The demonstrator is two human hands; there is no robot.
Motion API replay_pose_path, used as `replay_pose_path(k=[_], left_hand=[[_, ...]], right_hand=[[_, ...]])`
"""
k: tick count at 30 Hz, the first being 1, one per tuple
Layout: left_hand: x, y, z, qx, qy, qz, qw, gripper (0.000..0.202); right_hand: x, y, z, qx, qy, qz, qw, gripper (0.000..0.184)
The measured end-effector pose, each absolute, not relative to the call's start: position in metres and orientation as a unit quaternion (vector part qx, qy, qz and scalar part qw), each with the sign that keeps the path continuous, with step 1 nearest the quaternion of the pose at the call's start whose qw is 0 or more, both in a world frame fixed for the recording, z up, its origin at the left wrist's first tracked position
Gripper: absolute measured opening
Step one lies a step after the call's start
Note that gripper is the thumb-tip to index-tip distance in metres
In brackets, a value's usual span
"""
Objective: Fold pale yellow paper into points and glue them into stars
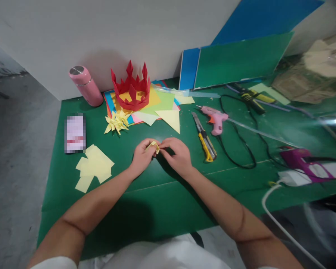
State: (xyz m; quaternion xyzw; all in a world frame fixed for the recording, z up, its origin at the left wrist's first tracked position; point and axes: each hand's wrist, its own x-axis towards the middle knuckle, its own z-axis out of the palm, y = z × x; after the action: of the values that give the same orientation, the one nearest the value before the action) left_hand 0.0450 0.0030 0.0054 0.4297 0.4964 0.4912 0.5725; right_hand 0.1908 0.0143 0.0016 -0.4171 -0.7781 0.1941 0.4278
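Observation:
A small folded piece of yellow paper [154,146] is pinched between both of my hands over the green table [162,201]. My left hand [142,155] curls its fingers around the paper's left side. My right hand [177,153] grips its right side with thumb and fingertips. Several loose yellow paper squares [93,167] lie to the left of my left hand. A cluster of folded yellow paper pieces [117,121] sits farther back.
A red paper crown [132,89] rests on a stack of coloured sheets [159,106]. A pink bottle [86,86], a phone [75,133], a yellow utility knife [204,137], a pink glue gun [215,118] with black cord, and green and blue boards [240,59] surround the work area.

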Motion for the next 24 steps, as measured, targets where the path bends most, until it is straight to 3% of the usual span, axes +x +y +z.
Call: replay_pose_path(k=[17,24], left_hand=[[0.0451,0.0014,0.0035,0.417,0.478,0.519,0.573,0.009],[0.0479,0.0039,-0.0022,0.339,0.445,0.553,0.617,0.025]], right_hand=[[0.1889,0.0119,0.0002,-0.42,-0.753,0.211,0.46,0.007],[0.191,0.0155,0.0054,-0.426,-0.74,0.221,0.471,0.005]])
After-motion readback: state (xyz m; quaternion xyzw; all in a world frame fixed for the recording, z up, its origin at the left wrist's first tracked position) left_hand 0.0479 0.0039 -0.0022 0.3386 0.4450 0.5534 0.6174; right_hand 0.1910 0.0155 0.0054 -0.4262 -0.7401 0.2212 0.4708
